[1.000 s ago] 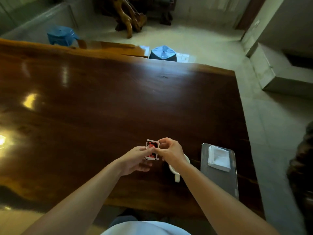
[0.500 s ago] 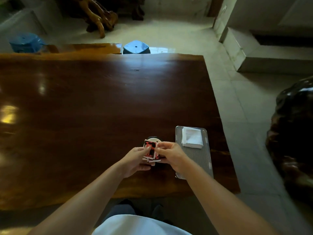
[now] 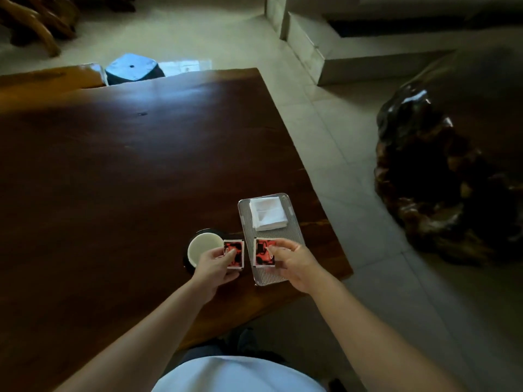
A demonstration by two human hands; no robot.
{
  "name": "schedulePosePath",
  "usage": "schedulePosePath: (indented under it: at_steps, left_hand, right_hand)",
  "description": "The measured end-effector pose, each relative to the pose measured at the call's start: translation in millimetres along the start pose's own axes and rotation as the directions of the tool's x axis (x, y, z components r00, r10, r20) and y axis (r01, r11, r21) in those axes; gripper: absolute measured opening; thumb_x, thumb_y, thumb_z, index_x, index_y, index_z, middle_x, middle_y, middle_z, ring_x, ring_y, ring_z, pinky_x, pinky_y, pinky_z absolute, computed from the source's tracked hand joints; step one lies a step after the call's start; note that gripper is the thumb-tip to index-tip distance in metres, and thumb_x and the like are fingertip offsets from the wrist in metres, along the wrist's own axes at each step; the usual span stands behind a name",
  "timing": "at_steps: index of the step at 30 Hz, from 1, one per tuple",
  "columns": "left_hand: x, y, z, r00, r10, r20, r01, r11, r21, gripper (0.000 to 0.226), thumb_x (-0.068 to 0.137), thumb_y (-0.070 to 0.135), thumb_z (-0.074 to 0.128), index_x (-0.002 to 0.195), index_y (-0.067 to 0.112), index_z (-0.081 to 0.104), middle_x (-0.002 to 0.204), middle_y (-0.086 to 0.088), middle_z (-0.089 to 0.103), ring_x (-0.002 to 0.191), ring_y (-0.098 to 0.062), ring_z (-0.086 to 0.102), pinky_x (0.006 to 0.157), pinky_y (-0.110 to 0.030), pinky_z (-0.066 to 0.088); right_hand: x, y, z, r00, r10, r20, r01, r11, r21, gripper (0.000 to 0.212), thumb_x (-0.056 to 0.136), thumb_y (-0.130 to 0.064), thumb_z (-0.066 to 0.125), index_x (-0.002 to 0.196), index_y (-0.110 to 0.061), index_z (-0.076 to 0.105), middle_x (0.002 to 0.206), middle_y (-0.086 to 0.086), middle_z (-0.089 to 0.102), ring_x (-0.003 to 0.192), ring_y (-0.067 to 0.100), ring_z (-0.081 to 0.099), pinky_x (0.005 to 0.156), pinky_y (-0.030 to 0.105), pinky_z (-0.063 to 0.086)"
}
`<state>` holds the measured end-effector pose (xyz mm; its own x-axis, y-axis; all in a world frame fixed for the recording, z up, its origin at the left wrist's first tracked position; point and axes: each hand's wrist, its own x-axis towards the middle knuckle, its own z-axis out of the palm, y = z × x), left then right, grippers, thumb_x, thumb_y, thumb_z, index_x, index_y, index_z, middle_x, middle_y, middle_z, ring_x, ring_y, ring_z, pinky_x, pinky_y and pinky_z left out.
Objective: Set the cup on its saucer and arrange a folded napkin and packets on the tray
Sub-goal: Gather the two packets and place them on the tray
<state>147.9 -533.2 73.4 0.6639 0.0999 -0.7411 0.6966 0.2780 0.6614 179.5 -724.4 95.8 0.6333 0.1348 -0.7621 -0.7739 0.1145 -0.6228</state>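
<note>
Holding one red-and-black packet apiece, the person stands at the near right corner of the dark wooden table (image 3: 127,171), low in the middle of the frame. The right hand (image 3: 294,264) pinches its packet (image 3: 264,252) between thumb and fingertips, over the near half of the ribbed metal tray (image 3: 294,236); whether the packet already touches the tray I cannot tell. This hand is plainly the nearer one to the tray, and the packet's long side runs along the tray's length, so it looks ready to go straight down. The left hand (image 3: 216,265) grips the second packet (image 3: 234,254) the same way, fingers closed on its lower edge, just left of the tray's edge and partly across the white cup (image 3: 204,247), which sits on a dark saucer (image 3: 210,232) beside the tray. A folded white napkin (image 3: 267,213) lies on the tray's far half. Both forearms reach forward from the bottom of the frame, wrists level.
</note>
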Motion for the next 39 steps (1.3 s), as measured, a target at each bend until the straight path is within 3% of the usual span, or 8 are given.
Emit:
schedulePosePath:
  at_steps: [5, 9, 16, 18, 20, 23, 32, 39]
  left_hand:
    - [22, -6, 20, 0.99, -0.072, 0.121, 0.072, 0.997, -0.002, 0.015, 0.097, -0.004, 0.056, 0.105, 0.004, 0.066, 0.11, -0.018, 0.07, 0.093, -0.025, 0.07, 0.064, -0.03, 0.064]
    - [32, -17, 33, 0.986, -0.128, 0.109, 0.123, 0.991, 0.054, 0.026, 0.09, -0.015, 0.06, 0.11, 0.0, 0.065, 0.114, -0.022, 0.07, 0.105, -0.032, 0.071, 0.081, -0.035, 0.063]
    - [56, -46, 67, 0.985, -0.159, -0.068, 0.159, 0.987, 0.007, 0.024, 0.088, -0.008, 0.069, 0.11, -0.015, 0.065, 0.105, -0.027, 0.071, 0.094, -0.032, 0.075, 0.08, -0.033, 0.063]
    - [61, -52, 81, 0.982, -0.143, -0.122, 0.143, 0.99, -0.006, 0.025, 0.09, -0.006, 0.067, 0.11, -0.02, 0.063, 0.099, -0.028, 0.07, 0.086, -0.031, 0.075, 0.068, -0.028, 0.064]
    - [71, -59, 93, 0.977, -0.128, -0.171, 0.14, 0.989, 0.057, 0.028, 0.09, -0.001, 0.069, 0.113, -0.017, 0.064, 0.102, -0.027, 0.071, 0.083, -0.03, 0.076, 0.061, -0.026, 0.063]
    - [89, -74, 103, 0.96, -0.122, -0.253, 0.162, 0.976, 0.143, 0.034, 0.088, 0.006, 0.073, 0.118, -0.008, 0.066, 0.105, -0.023, 0.073, 0.082, -0.029, 0.078, 0.073, -0.038, 0.065]
    - [101, -89, 112, 0.925, 0.036, -0.377, 0.145, 0.886, 0.441, 0.016, 0.092, 0.024, 0.071, 0.095, 0.008, 0.073, 0.09, -0.011, 0.076, 0.076, -0.019, 0.077, 0.071, -0.041, 0.066]
    - [108, -93, 108, 0.89, 0.117, -0.441, 0.19, 0.783, 0.593, 0.031, 0.088, 0.042, 0.073, 0.078, 0.012, 0.072, 0.075, -0.005, 0.074, 0.069, -0.018, 0.075, 0.066, -0.041, 0.065]
  right_hand:
    - [8, -2, -33, 0.998, -0.004, -0.062, 0.001, 0.999, -0.038, 0.046, 0.087, 0.011, 0.066, 0.127, -0.011, 0.061, 0.12, 0.016, 0.064, 0.108, 0.031, 0.07, 0.091, 0.044, 0.06]
    - [19, 1, -51, 0.995, 0.021, -0.102, -0.03, 0.995, -0.095, 0.044, 0.086, 0.014, 0.065, 0.12, -0.014, 0.063, 0.118, 0.014, 0.065, 0.106, 0.028, 0.07, 0.09, 0.042, 0.06]
    - [69, 1, -88, 0.988, 0.002, -0.157, -0.067, 0.911, -0.406, 0.024, 0.089, -0.004, 0.071, 0.112, -0.01, 0.067, 0.109, 0.007, 0.071, 0.088, 0.018, 0.075, 0.079, 0.036, 0.064]
    - [84, 1, -98, 0.989, -0.009, -0.145, -0.062, 0.877, -0.477, 0.023, 0.089, -0.007, 0.072, 0.112, -0.011, 0.068, 0.105, 0.007, 0.071, 0.082, 0.017, 0.076, 0.075, 0.035, 0.065]
    - [98, 3, -107, 0.992, -0.004, -0.126, -0.063, 0.851, -0.522, 0.027, 0.089, -0.009, 0.073, 0.115, -0.011, 0.067, 0.106, 0.008, 0.071, 0.082, 0.016, 0.076, 0.074, 0.032, 0.064]
    - [115, 11, -119, 0.995, -0.004, -0.1, -0.056, 0.809, -0.585, 0.032, 0.089, -0.01, 0.073, 0.12, -0.008, 0.066, 0.106, 0.011, 0.072, 0.079, 0.016, 0.076, 0.073, 0.033, 0.065]
    - [131, 25, -127, 0.989, -0.124, -0.075, 0.019, 0.624, -0.781, 0.011, 0.091, -0.019, 0.072, 0.093, -0.012, 0.063, 0.08, 0.007, 0.073, 0.064, 0.012, 0.074, 0.058, 0.024, 0.062]
    - [140, 31, -123, 0.979, -0.195, -0.053, 0.063, 0.544, -0.837, 0.014, 0.092, -0.023, 0.071, 0.089, -0.013, 0.061, 0.074, 0.004, 0.071, 0.058, 0.01, 0.072, 0.053, 0.022, 0.06]
